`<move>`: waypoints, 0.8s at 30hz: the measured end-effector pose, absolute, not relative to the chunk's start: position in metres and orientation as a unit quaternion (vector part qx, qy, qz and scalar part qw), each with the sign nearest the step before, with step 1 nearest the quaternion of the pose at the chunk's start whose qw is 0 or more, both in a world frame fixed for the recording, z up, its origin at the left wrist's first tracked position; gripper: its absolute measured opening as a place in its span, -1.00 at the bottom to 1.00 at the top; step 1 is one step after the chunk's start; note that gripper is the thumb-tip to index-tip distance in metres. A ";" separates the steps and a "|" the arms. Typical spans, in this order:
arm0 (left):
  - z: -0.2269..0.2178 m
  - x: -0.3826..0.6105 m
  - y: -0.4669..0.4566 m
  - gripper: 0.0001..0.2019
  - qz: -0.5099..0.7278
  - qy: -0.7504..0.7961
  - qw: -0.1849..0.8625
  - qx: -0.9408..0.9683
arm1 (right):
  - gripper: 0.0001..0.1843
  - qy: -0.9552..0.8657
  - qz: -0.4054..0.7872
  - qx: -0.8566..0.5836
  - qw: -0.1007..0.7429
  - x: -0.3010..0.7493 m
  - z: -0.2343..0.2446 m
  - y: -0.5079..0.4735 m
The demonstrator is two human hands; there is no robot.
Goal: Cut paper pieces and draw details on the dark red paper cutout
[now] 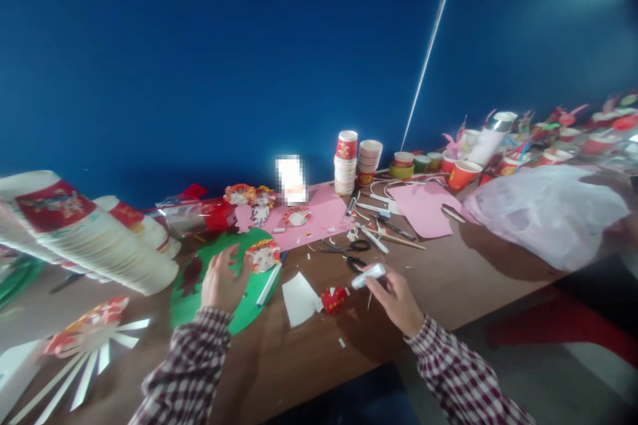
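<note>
My left hand [222, 280], fingers apart and holding nothing, is over the green paper sheet [192, 295]. Just beyond its fingertips lies a cut paper-cup piece [264, 256] with red and yellow patterning, and a white pen [269, 284] rests at the sheet's edge. Between finger and thumb of my right hand [399, 302] is a short white tube [369, 275], shaped like a glue stick. Black-handled scissors [356, 246] lie just behind it. Left of this hand are a white paper piece [300, 299] and a red cut scrap [333, 300] on the brown table.
Stacked paper cups [100, 232] lean at the left, beside a cup cut into strips [92, 339]. More cup stacks [345, 166] stand at the back. Pink paper [423, 206], a clear plastic bag [548, 212] and several decorated cups [466, 174] occupy the right. A blue wall [224, 66] rises behind.
</note>
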State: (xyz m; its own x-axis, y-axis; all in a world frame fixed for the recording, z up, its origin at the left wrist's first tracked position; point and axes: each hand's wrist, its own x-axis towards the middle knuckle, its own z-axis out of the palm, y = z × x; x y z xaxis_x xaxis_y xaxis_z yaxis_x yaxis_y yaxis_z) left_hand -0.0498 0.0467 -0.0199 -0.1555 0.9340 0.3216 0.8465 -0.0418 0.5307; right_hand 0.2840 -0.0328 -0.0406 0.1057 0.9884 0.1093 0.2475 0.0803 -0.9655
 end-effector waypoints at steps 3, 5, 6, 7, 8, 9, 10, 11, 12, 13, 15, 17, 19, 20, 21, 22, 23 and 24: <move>-0.027 -0.054 0.054 -0.33 0.291 0.704 0.105 0.639 | -0.71 -0.557 0.378 -0.561 0.481 0.283 -0.042 -0.033; -0.031 -0.050 0.055 -0.28 0.304 0.681 0.140 0.651 | -0.72 -0.559 0.377 -0.561 0.481 0.283 -0.042 -0.033; -0.032 -0.047 0.056 -0.28 0.315 0.673 0.164 0.649 | -0.73 -0.559 0.376 -0.560 0.481 0.283 -0.041 -0.032; -0.033 -0.045 0.057 -0.31 0.328 0.669 0.189 0.640 | -0.73 -0.560 0.376 -0.560 0.482 0.283 -0.041 -0.032; -0.034 -0.044 0.058 -0.35 0.341 0.667 0.212 0.628 | -0.73 -0.560 0.376 -0.559 0.482 0.284 -0.042 -0.032; -0.035 -0.044 0.060 -0.38 0.353 0.667 0.230 0.615 | -0.74 -0.561 0.376 -0.558 0.483 0.284 -0.042 -0.032; -0.035 -0.044 0.061 -0.42 0.365 0.666 0.246 0.602 | -0.74 -0.561 0.376 -0.557 0.483 0.284 -0.042 -0.032; -0.035 -0.044 0.063 -0.45 0.378 0.665 0.265 0.588 | -0.74 -0.562 0.376 -0.557 0.482 0.284 -0.042 -0.032; -0.034 -0.045 0.064 -0.48 0.390 0.662 0.285 0.573 | -0.74 -0.563 0.376 -0.556 0.483 0.284 -0.042 -0.032; -0.033 -0.045 0.065 -0.49 0.401 0.658 0.311 0.556 | -0.74 -0.563 0.378 -0.555 0.483 0.285 -0.042 -0.032; -0.028 -0.043 0.064 -0.53 0.423 0.643 0.377 0.515 | -0.74 -0.558 0.386 -0.553 0.484 0.285 -0.041 -0.032; -0.022 -0.037 0.059 -0.59 0.444 0.615 0.455 0.467 | -0.74 -0.550 0.391 -0.552 0.490 0.284 -0.036 -0.032; -0.016 -0.026 0.051 -0.71 0.462 0.578 0.529 0.417 | -0.75 -0.550 0.395 -0.545 0.494 0.283 -0.029 -0.032; -0.013 -0.020 0.046 -0.75 0.466 0.562 0.559 0.394 | -0.75 -0.555 0.396 -0.538 0.496 0.282 -0.024 -0.031; -0.011 -0.013 0.041 -0.77 0.467 0.546 0.586 0.375 | -0.75 -0.561 0.399 -0.528 0.496 0.280 -0.020 -0.030; -0.009 -0.005 0.037 -0.78 0.464 0.531 0.610 0.360 | -0.74 -0.569 0.405 -0.515 0.497 0.278 -0.017 -0.029; -0.008 0.003 0.032 -0.78 0.458 0.516 0.641 0.337 | -0.73 -0.574 0.416 -0.498 0.499 0.276 -0.013 -0.028; -0.007 0.010 0.027 -0.80 0.452 0.487 0.696 0.272 | -0.73 -0.576 0.433 -0.479 0.501 0.272 -0.011 -0.026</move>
